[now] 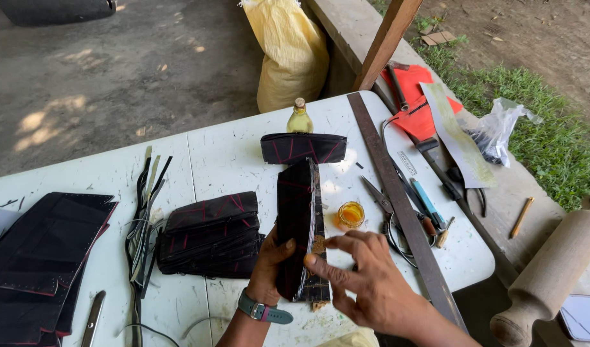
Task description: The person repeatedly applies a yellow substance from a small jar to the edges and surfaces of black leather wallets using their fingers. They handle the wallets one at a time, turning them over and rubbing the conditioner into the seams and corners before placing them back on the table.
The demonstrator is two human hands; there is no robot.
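left hand (267, 268) is wrapped around a folded black rubber piece (298, 225), holding it up on edge over the white table (224, 160), thumb pressed on its face. right hand (366, 283) sits just right of it, fingers loosely spread, index fingertip touching the strip's edge, not really gripping. small jar of yellow glue (351, 214) and scissors (380, 200) beyond, stack of black pieces (211, 234) to the left

An open-air craft workshop: a white folding surface (224, 154) on bare dirt beside grass (552, 128), strewn with cut black material pieces (211, 234), a long metal ruler (398, 193), scissors (385, 209), and a small glue jar (351, 214).
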